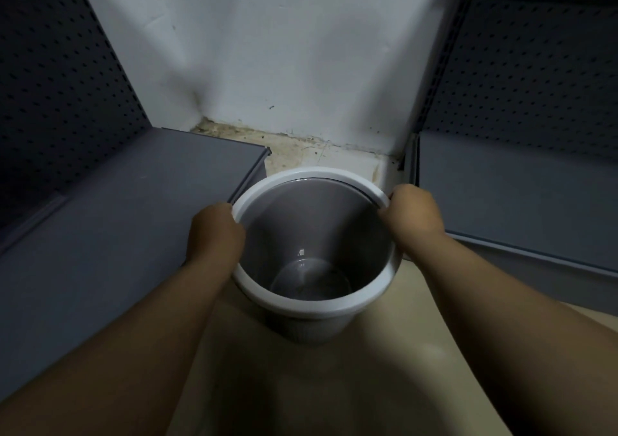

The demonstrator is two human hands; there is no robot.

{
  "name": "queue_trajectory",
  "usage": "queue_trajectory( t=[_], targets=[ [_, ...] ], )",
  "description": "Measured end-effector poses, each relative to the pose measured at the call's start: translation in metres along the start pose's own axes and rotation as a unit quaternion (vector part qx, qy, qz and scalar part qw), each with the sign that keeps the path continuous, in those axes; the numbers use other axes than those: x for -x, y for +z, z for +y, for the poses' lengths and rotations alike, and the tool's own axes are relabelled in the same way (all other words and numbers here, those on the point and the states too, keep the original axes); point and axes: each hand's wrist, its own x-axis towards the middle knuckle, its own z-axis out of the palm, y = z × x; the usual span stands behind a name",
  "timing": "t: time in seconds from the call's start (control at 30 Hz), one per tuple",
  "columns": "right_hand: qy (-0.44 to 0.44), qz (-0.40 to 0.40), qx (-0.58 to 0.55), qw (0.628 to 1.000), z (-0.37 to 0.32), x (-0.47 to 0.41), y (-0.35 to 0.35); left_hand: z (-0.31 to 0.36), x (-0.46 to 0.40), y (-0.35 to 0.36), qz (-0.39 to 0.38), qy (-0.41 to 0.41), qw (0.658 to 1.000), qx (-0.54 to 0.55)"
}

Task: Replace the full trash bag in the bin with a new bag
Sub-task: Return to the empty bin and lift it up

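One round grey bin [314, 251] with a white rim is seen from above, standing on a pale floor [334, 385] in a corner between two grey shelves. Its rim is gripped by two hands: the left hand [214, 231] is closed on the left edge, the right hand [413, 216] on the right. No bag is seen inside.
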Motion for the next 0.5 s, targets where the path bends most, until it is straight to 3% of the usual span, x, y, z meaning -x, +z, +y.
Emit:
queue_trajectory(
  t=[0.3,0.5],
  targets=[
    [-0.014,-0.001,0.029,0.999,-0.013,0.004,0.002,-0.005,-0.005,-0.012,0.007,0.007,1.000,-0.029],
    [-0.009,0.018,-0.003,1.000,-0.013,0.001,0.004,0.005,-0.003,-0.020,0.055,0.020,0.998,0.025]
  ],
)
